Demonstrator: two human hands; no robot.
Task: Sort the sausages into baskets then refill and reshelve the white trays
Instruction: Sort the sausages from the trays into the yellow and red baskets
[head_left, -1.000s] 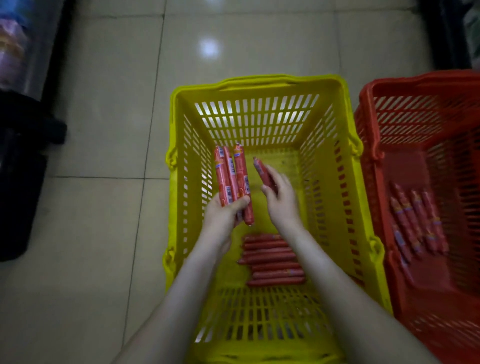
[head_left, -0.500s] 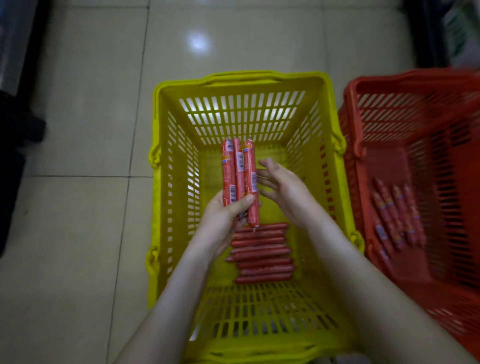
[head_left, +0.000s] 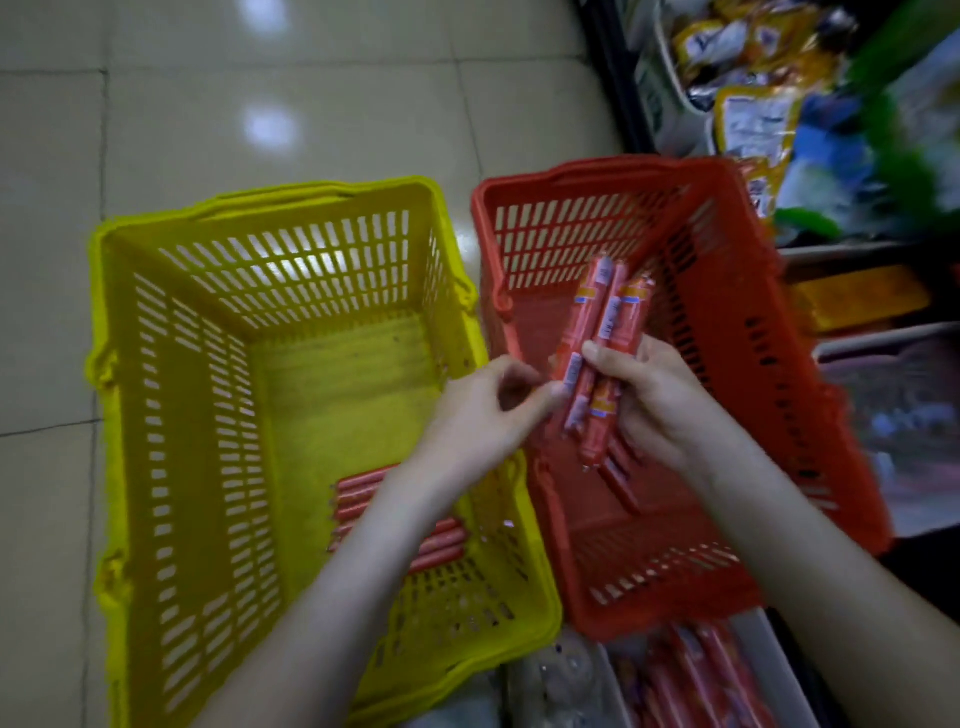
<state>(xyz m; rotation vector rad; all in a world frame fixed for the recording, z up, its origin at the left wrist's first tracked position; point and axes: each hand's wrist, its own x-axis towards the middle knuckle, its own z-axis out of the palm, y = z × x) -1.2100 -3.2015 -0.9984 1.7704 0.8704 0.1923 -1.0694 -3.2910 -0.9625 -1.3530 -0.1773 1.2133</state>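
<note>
My right hand (head_left: 649, 400) grips a bunch of three red sausages (head_left: 597, 332) upright over the red basket (head_left: 737, 322). My left hand (head_left: 483, 410) is beside them, its fingertips touching the lower end of the leftmost sausage. More sausages (head_left: 621, 478) lie on the red basket's floor, partly hidden by my right hand. A row of several plain red sausages (head_left: 363, 491) lies on the floor of the yellow basket (head_left: 171, 395), crossed by my left forearm. A white tray (head_left: 779, 670) holding sausages (head_left: 701, 675) shows at the bottom edge.
Both baskets stand side by side on a tiled floor (head_left: 311, 93). Shelves with packaged goods (head_left: 753, 104) run along the right side, close to the red basket.
The bunch of sausages passed from my left hand to my right hand and moved from over the yellow basket to over the red one. The view swung right, revealing the shelves.
</note>
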